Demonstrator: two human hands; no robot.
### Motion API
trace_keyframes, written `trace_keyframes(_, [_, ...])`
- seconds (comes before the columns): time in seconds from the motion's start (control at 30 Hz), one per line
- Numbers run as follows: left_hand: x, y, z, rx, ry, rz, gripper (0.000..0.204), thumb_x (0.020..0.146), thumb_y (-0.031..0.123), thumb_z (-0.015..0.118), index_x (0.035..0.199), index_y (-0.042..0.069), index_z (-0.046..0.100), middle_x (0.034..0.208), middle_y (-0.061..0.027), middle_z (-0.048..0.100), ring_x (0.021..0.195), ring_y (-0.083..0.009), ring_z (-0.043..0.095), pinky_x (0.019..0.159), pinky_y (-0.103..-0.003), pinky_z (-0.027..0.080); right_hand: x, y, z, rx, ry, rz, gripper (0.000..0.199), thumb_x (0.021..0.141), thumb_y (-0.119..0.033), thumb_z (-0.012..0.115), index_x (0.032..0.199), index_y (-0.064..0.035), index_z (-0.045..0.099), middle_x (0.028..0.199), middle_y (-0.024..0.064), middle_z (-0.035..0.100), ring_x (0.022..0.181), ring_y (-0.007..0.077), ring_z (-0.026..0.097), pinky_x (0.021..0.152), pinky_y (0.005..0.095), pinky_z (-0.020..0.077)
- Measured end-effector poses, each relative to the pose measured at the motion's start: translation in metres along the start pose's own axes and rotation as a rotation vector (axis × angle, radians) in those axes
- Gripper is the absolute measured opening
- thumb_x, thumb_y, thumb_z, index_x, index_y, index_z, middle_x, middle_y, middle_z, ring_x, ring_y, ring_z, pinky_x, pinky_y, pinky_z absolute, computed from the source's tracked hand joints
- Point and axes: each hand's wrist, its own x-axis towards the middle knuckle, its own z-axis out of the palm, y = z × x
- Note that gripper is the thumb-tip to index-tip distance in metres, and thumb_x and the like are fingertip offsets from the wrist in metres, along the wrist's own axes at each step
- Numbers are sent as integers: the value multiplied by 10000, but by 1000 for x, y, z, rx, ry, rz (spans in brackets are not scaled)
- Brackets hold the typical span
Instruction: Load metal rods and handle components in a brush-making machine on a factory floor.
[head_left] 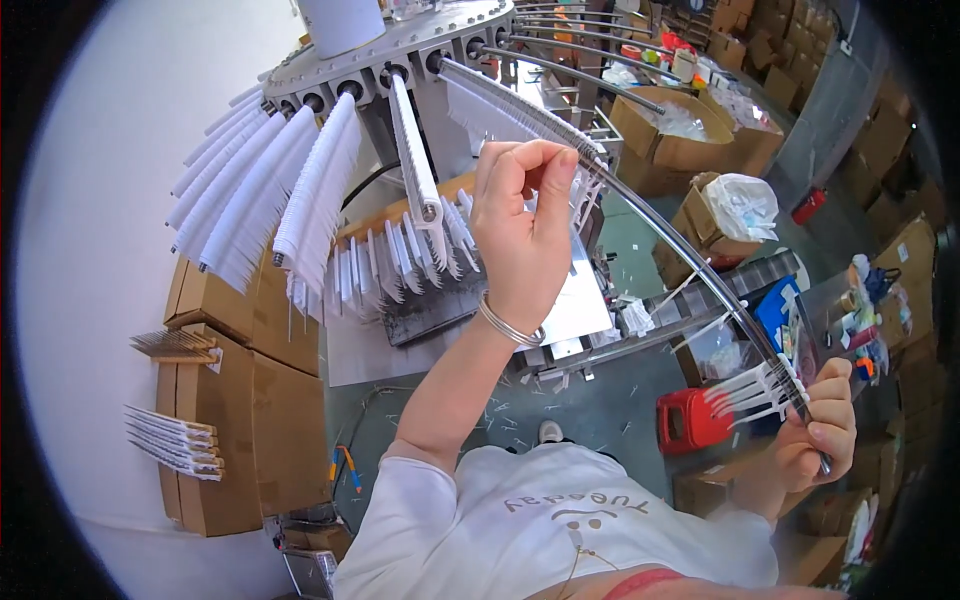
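Observation:
A long metal rod (690, 250) slants from a round metal hub (420, 40) down toward my right side. Thin white plastic pieces (490, 105) hang packed along its upper part. My left hand (525, 225), wearing bracelets, is closed in a pinch beside the rod, just below the packed pieces; what the fingertips hold, if anything, is too small to make out. My right hand (825, 430) grips the rod near its free end. Just above it, several white plastic pieces with long prongs (750, 393) hang on the rod.
More rods with white pieces (320, 195) fan out from the hub on the left; bare rods (590, 70) stick out right. Below stand rows of white pieces (390, 262) on a bench. Cardboard boxes (225, 420), a red container (690, 420) and a cluttered table (860, 310) surround me.

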Motion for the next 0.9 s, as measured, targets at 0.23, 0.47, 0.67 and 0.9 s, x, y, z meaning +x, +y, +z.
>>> trace_keyframes(0.23, [-1, 8, 7, 0, -17, -21, 72, 865, 64, 618, 879, 8, 576, 831, -38, 506, 708, -111, 472, 640, -231, 407, 3, -13, 4, -66, 198, 47, 377, 901, -483, 495, 814, -116, 509, 665, -10, 490, 580, 143, 443, 655, 356, 279])
trace_keyframes(0.47, [-12, 7, 3, -8, -32, -163, 59, 879, 63, 595, 883, 10, 570, 828, -19, 496, 715, -94, 443, 677, -217, 387, -5, -5, 0, 12, 244, 12, 344, 899, -426, 535, 798, -98, 539, 657, 12, 538, 521, 152, 484, 605, 348, 270])
trace_keyframes(0.67, [-12, 10, 2, 7, 65, -142, 95, 926, 123, 556, 908, 30, 559, 789, 37, 512, 709, -29, 430, 655, -171, 363, -10, -3, -2, 28, 258, 42, 323, 905, -405, 535, 812, -96, 542, 660, 10, 540, 532, 154, 495, 610, 361, 284])
trace_keyframes(0.9, [-12, 16, -12, -17, 78, -184, 90, 903, 94, 583, 907, 8, 557, 863, -11, 495, 766, -74, 463, 709, -203, 396, -18, -5, 7, 45, 257, 66, 319, 926, -424, 480, 827, -122, 512, 653, -15, 434, 580, 137, 392, 683, 366, 278])
